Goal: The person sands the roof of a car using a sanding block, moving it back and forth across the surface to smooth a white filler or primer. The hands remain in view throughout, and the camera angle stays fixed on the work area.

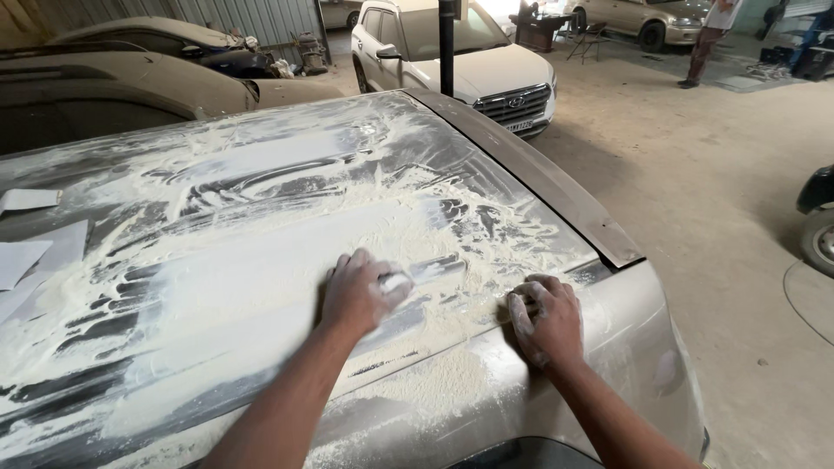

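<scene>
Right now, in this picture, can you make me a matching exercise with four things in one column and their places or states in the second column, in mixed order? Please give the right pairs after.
Things:
1. left hand
2. right hand
3. white car
4. paper sheets

Places or states:
A. parked behind the dark pole
B. lying at the left edge of the hood
C. pressing a small pad into the pale dust in the middle of the hood
D. resting flat near the right edge of the hood, dusted white

Pairs: 1-C, 2-D, 3-A, 4-B
</scene>
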